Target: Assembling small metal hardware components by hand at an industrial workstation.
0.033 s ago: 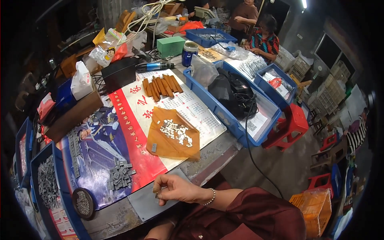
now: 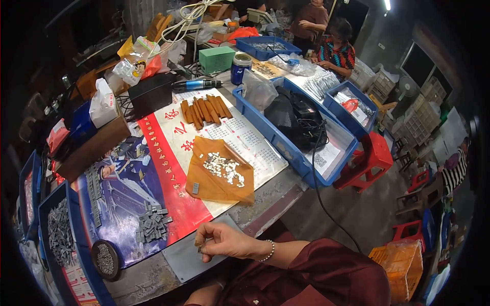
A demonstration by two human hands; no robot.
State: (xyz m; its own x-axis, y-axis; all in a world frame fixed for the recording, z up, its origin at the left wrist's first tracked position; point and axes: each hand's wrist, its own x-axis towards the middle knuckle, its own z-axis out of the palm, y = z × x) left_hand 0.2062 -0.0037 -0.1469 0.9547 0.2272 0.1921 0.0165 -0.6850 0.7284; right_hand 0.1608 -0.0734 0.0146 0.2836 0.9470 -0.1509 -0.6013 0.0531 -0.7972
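My right hand (image 2: 222, 241) is held over the grey metal plate (image 2: 191, 261) at the table's front edge. Its thumb and fingertips are pinched around a small grey piece (image 2: 200, 249), too small to name. Of my left arm only a bit of forearm (image 2: 204, 296) shows at the lower edge; the fingers are hidden. Beyond my right hand lies an orange-brown sheet (image 2: 204, 188) with many small white pieces (image 2: 223, 167) scattered on it and a small grey block (image 2: 196, 188) near its corner. To the left is a pile of small grey blocks (image 2: 153, 224).
A round dark dish of tiny metal parts (image 2: 105, 259) stands by a blue bin of grey pieces (image 2: 60, 234) at left. Brown sticks (image 2: 204, 111) lie farther back. A blue tray (image 2: 301, 166) holds a black bag and cable. Two people (image 2: 334, 51) are at the far right.
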